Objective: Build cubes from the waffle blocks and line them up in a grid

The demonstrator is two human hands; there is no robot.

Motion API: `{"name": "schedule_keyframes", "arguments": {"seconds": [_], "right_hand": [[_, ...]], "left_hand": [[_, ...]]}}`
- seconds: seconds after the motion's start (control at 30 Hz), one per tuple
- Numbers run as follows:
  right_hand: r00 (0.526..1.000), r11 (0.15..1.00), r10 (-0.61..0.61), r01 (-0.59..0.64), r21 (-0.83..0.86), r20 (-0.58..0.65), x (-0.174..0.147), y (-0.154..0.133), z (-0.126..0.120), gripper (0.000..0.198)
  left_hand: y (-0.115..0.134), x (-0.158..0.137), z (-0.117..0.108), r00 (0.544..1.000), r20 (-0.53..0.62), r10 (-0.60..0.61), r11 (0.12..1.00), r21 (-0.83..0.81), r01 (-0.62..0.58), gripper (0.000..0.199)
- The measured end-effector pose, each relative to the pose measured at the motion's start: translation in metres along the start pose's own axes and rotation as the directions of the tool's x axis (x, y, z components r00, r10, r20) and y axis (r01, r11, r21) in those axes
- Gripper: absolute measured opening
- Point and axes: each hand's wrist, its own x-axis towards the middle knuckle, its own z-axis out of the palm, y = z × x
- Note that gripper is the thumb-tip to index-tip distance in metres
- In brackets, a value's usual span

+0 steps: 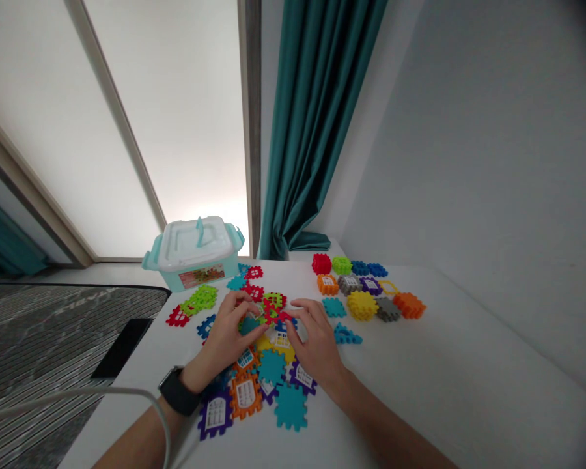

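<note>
On the table [410,371], left hand [230,331] and right hand [316,339] (both spread) flank red tiles [272,316].

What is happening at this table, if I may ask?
A person's left hand and right hand are over notched plastic building tiles on a white table. Both are near a red tile; whether either grips it is unclear. Colour-grouped stacks stand rightward; a lidded storage box sits far left.

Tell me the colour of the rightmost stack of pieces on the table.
Orange; the rightmost stack shows in the head view, the only one.
</note>
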Motion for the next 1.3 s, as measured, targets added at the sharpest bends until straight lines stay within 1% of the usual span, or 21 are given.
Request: {"name": "schedule_keyframes", "arguments": {"seconds": [0.1,0.4,0.5,0.63,0.77,0.87,1.0,1.13,1.3], "right_hand": [[1.000,1.000,0.015,-0.015,-0.013,0.001,-0.001,-0.003,0.002,0.013],[0.999,0.998,0.046,-0.047,-0.039,-0.024,-0.001,-0.009,0.008,0.011],[0.999,0.999,0.041,-0.040,-0.025,0.012,-0.002,-0.010,0.009,0.010],[0.995,1.000,0.006,-0.009,0.025,0.099,-0.004,-0.008,0.007,0.013],[0.990,0.999,-0.040,0.035,0.034,0.138,-0.001,0.002,0.000,0.024],[0.979,0.997,-0.074,0.075,0.003,0.190,0.001,0.012,-0.006,0.031],[0.951,0.990,-0.131,0.139,-0.010,0.279,0.003,0.021,-0.010,0.033],[0.932,0.983,-0.177,0.181,0.018,0.316,0.003,0.024,-0.009,0.028],[0.918,0.980,-0.194,0.195,0.032,0.347,0.003,0.026,-0.008,0.025]], "left_hand": [[0.002,0.000,0.003,1.000,0.003,-0.012,0.999,-0.039,0.012,0.003],[0.003,0.001,0.012,0.998,-0.030,-0.052,0.996,-0.076,0.050,0.002],[0.000,0.002,0.013,0.996,-0.052,-0.069,0.996,-0.061,0.066,0.005],[-0.007,0.004,0.009,0.994,-0.083,-0.070,0.997,-0.025,0.068,0.008],[-0.013,0.005,0.000,0.998,-0.062,0.009,0.999,0.031,-0.008,0.011],[-0.016,0.004,-0.006,0.993,0.011,0.119,0.989,0.092,-0.120,0.014],[-0.018,0.001,-0.008,0.964,0.113,0.241,0.954,0.155,-0.257,0.015],[-0.019,-0.001,-0.006,0.943,0.153,0.294,0.929,0.184,-0.320,0.016],[-0.016,-0.002,-0.006,0.937,0.181,0.299,0.927,0.178,-0.330,0.015]]}}
